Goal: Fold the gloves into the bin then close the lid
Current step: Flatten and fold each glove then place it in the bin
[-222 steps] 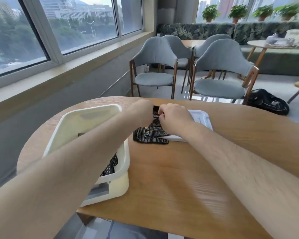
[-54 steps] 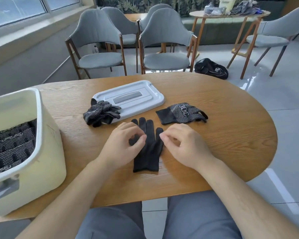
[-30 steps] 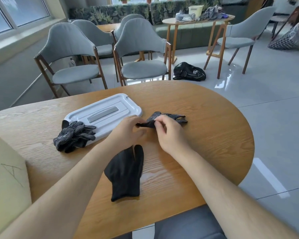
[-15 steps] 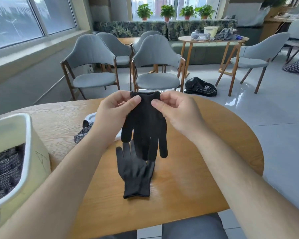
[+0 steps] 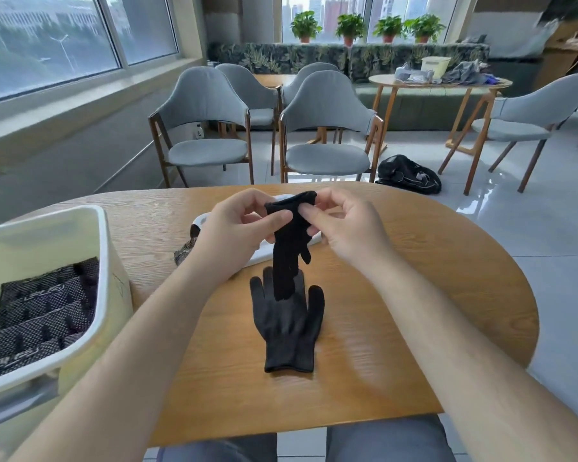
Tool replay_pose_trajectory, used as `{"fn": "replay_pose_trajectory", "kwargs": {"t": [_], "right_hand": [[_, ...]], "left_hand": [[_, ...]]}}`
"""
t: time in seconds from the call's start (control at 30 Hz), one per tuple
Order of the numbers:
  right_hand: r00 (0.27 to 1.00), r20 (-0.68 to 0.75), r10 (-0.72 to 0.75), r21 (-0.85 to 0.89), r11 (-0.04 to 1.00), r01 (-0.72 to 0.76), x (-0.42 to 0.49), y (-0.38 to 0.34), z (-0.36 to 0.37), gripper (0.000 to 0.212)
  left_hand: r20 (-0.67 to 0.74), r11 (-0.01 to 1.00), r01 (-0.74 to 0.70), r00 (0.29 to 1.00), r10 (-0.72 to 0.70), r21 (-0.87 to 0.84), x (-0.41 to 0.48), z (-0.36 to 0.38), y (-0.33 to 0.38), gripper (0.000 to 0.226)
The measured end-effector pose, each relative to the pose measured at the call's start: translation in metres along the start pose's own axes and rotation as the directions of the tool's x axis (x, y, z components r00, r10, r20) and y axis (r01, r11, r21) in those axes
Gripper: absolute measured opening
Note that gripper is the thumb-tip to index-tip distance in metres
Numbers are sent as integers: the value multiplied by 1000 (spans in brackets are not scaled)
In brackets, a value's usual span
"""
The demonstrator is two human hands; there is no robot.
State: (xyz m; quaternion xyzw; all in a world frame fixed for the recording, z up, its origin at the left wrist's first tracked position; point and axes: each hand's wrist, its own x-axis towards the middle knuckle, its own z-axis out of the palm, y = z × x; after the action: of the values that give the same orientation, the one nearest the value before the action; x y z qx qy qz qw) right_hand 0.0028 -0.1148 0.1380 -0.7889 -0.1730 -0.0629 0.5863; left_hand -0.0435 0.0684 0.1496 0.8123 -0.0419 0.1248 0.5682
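Note:
A black glove (image 5: 289, 251) hangs fingers-down above the table, bunched narrow. My left hand (image 5: 241, 233) and my right hand (image 5: 344, 228) pinch its cuff from either side. Below it a second black glove (image 5: 287, 323) lies flat on the wooden table (image 5: 414, 295), fingers pointing away from me. The cream bin (image 5: 80, 295) stands open at the left with folded dotted gloves (image 5: 37, 315) stacked inside. The white lid (image 5: 257, 256) lies on the table behind my hands, mostly hidden. A dotted glove (image 5: 185, 250) peeks out beside my left wrist.
Grey chairs (image 5: 324, 128) stand just beyond the table's far edge. A black bag (image 5: 407, 175) lies on the floor to the right. A second round table (image 5: 437, 85) with clutter stands farther back. The table edge is close to my lap.
The held glove was spread wide by its cuff half a second ago; now my hands have come closer together and it hangs bunched and narrow. The view has tilted slightly.

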Motion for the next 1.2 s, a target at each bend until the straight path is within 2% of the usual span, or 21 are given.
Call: {"fn": "replay_pose_trajectory", "kwargs": {"t": [0.07, 0.17, 0.23, 0.33, 0.4, 0.47, 0.5, 0.63, 0.77, 1.0, 1.2], "right_hand": [[999, -38, -15, -7, 1000, 15, 1, 0, -1, 2], [984, -173, -44, -80, 996, 30, 6, 3, -8, 4], [950, -297, -100, -198, 979, 42, 13, 7, -18, 8], [870, -427, -247, -433, 900, 42, 20, 13, -32, 10], [904, -335, -266, -565, 824, 33, 20, 19, -30, 13], [976, -167, -142, -625, 781, 6, 14, 27, -17, 23], [989, -117, -87, -631, 776, -6, 11, 31, -9, 29], [998, -65, -21, -607, 794, -23, 1, 45, 13, 34], [999, -34, 42, -588, 807, -54, 1, 50, 17, 27], [994, -38, 100, -552, 827, -104, 3, 54, 12, 13], [993, -46, 111, -530, 839, -118, 1, 53, 10, 11]], "left_hand": [[-53, 999, -39, 998, 40, 16, 2, 2, -1, 15], [-229, 994, -34, 972, 58, 105, 9, -2, -12, 17], [-331, 966, 36, 942, 52, 255, 17, -9, -31, 14], [-401, 849, 203, 916, 11, 487, 28, -20, -78, 16], [-444, 736, 355, 892, -82, 577, 32, -21, -102, 28], [-461, 649, 443, 873, -156, 618, 36, -20, -115, 40], [-457, 618, 466, 870, -188, 633, 39, -19, -119, 45], [-438, 529, 541, 841, -318, 654, 59, -24, -129, 44], [-454, 570, 529, 844, -284, 628, 68, -25, -127, 26], [-513, 805, 419, 841, -170, 419, 70, -32, -116, 3], [-524, 935, 315, 831, -187, 165, 71, -38, -85, 12]]}}
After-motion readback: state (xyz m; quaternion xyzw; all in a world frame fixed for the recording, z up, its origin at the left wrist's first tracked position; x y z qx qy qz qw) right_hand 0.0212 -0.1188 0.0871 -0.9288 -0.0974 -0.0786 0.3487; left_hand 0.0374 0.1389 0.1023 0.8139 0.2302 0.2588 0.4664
